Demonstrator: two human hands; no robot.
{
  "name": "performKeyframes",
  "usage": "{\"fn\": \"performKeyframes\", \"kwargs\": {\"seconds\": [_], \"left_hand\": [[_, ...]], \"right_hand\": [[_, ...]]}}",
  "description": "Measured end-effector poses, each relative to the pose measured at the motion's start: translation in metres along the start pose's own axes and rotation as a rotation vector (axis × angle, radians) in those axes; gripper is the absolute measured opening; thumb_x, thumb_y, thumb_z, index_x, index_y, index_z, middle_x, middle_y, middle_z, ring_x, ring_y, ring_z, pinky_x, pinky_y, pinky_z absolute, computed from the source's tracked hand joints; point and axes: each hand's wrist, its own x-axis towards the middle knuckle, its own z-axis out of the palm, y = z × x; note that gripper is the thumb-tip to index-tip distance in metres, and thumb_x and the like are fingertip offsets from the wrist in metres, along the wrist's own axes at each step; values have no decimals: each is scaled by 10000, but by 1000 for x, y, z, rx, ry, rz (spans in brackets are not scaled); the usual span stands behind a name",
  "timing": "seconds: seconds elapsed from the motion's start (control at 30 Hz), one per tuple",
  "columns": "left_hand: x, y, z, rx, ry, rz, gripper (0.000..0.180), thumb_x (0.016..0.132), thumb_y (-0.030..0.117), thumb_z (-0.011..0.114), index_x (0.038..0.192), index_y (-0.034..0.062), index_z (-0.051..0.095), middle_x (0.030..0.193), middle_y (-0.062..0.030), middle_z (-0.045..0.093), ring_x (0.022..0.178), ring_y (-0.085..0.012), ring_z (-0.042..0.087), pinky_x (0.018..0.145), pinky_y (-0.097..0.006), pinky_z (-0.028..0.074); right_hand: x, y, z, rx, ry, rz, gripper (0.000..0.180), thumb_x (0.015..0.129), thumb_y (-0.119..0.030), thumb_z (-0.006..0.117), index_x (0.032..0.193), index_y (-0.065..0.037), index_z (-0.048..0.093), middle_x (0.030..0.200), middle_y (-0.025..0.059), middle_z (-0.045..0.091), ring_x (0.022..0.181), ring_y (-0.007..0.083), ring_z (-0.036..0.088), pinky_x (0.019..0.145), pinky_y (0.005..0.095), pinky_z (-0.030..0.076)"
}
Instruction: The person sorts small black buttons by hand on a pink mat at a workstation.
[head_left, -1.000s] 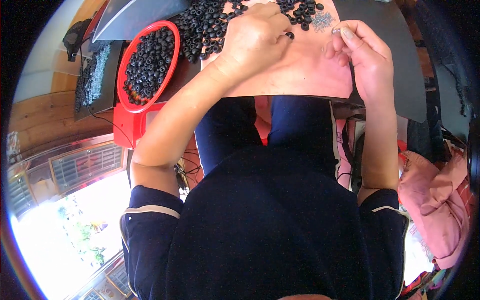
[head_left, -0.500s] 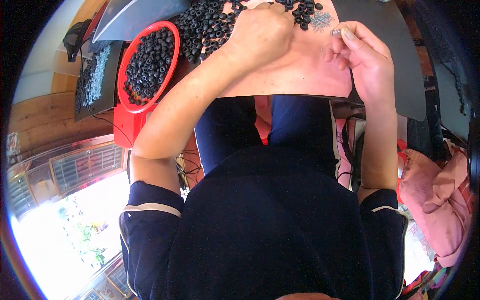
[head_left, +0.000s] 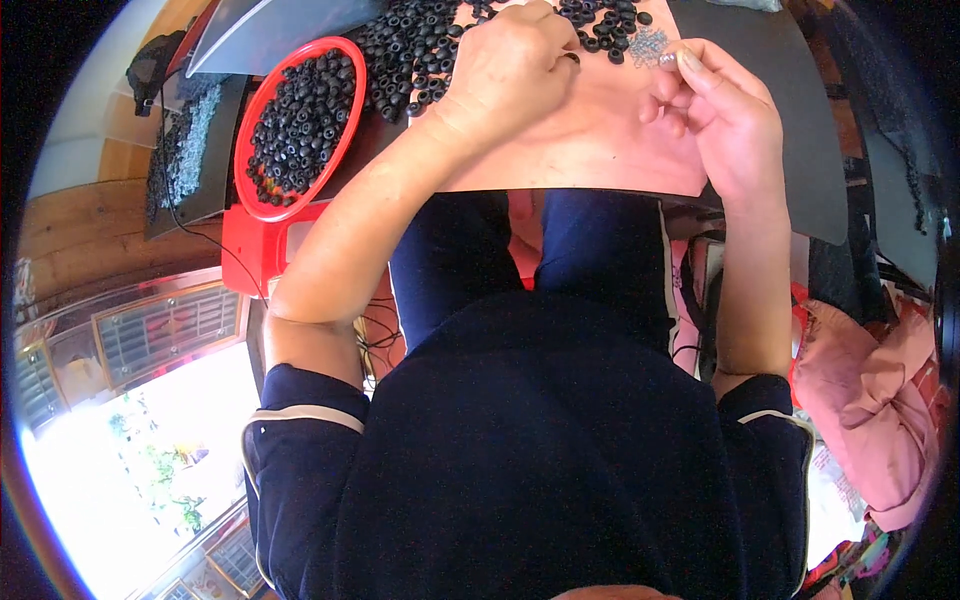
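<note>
My left hand (head_left: pixel 515 65) is closed over the far part of a pale board (head_left: pixel 560 165). A small black round part (head_left: pixel 572 57) shows at its fingertips. Off to the right, my right hand (head_left: pixel 738 120) pinches a small silvery metal piece (head_left: pixel 667 62) between thumb and forefinger, its other fingers curled. Just beyond that pinch lies a little heap of tiny silvery pieces (head_left: pixel 648 45). Black ring-shaped parts (head_left: pixel 600 40) lie loose near the heap, and a larger spread of black parts (head_left: pixel 400 50) lies left of my left hand.
A red oval basin (head_left: pixel 358 110) full of black parts stands at the left, by a red stool-like object (head_left: pixel 250 245). A dark grey surface (head_left: pixel 805 150) extends beneath the board to the right. Pink cloth (head_left: pixel 860 390) hangs at the far right; thin cables dangle at the left.
My left hand has shifted slightly and turned, and a black round part now shows at its fingertips. The right hand has moved a little left, still pinching the silvery piece.
</note>
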Motion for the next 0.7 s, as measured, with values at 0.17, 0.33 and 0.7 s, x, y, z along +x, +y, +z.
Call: {"fn": "performKeyframes", "kwargs": {"seconds": [0.17,0.33,0.7], "left_hand": [[0,-13,9,142,31,207,68,713,71,647,712,23,599,770,-145,583,767,-337,605,653,-431,500],[6,-5,5,319,19,311,65,672,83,626,674,42,576,746,-133,556,734,-314,576,622,-410,488],[17,-7,8,435,-70,366,70,662,99,607,659,31,592,716,-139,571,701,-294,585,605,-390,489]], "right_hand": [[0,1,0,42,-41,-6,237,998,-228,478,1024,-21,590,801,22,571,764,185,629,591,222,376],[1,3,-2,64,-45,1,240,997,-221,475,1027,-11,588,801,27,569,765,192,631,590,221,379],[-3,2,-8,110,-40,11,249,994,-228,483,1022,-2,583,804,40,563,761,196,622,583,219,376]]}}
